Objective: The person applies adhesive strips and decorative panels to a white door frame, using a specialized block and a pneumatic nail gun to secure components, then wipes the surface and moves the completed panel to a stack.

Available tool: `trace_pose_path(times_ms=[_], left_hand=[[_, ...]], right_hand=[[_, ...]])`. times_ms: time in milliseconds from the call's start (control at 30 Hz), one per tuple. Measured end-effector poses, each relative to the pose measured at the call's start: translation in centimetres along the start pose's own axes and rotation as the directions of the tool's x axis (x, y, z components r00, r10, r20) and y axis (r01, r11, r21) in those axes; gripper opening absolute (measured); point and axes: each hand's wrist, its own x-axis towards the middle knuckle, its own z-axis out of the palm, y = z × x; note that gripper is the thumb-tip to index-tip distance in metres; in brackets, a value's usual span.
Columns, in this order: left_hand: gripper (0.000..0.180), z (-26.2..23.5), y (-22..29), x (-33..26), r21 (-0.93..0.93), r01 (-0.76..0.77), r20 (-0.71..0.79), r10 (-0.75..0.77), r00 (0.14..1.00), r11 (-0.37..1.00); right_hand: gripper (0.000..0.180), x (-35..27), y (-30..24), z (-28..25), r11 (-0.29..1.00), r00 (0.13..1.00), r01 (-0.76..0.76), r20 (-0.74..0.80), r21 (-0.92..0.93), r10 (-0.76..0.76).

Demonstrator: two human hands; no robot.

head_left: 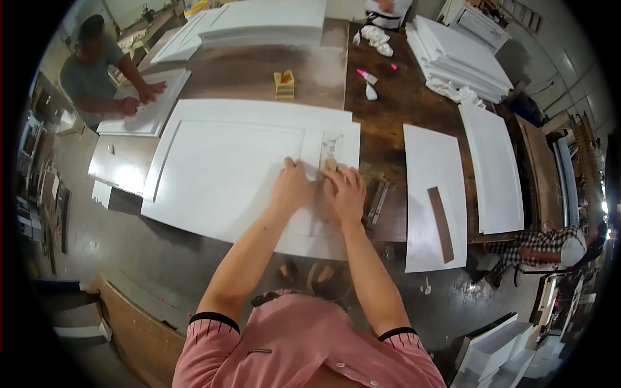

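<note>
Near the workbench's (401, 97) front edge, our left hand (292, 187) lies flat on the white cabinet door (220, 168); our right hand (346, 193) presses a half-hidden tan sanding block (330, 165) against its scuffed right rail.

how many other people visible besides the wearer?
3. One in a grey shirt at the far left, hands on a white panel; one in a checked shirt at the right, by the table edge; one partly cut off at the top. More may be hidden.
</note>
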Motion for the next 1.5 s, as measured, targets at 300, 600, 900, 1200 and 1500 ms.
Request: trace_pose_path(times_ms=[300, 600, 900, 1200, 1500], left_hand=[[0.065, 1.3, -1.5, -2.2, 0.107, -0.225, -0.100, 0.236, 0.967, 0.968], [0.057, 2.4, -1.2, -4.4, 0.418, -0.362, 0.035, 0.383, 0.923, 0.833], [0.075, -4.3, -1.3, -2.6, 0.116, -0.459, 0.376, 0.389, 0.841, 0.881], [0.090, -4.5, -5.5, -2.1, 0.208, -0.693, 0.466, 0.553, 0.691, 0.691], [0.105, -5.2, -3.2, 7.4, 0.335, -0.640, 0.434, 0.490, 0.756, 0.692]], right_hand=[[0.041, 0.8, -1.1, -1.3, 0.947, 0.937, -0.308, 0.201, 0.091, 0.285], [0.047, 0.2, -1.2, -1.4, 0.936, 0.912, -0.350, 0.243, 0.040, 0.331], [0.045, 1.0, 0.8, -0.9, 0.834, 0.912, -0.411, 0.146, 0.368, 0.385], [0.049, 0.8, 1.7, -0.2, 0.794, 0.895, -0.426, 0.072, 0.434, 0.441], [0.044, -0.6, 3.4, 0.3, 0.879, 0.915, -0.366, -0.058, 0.305, 0.400]])
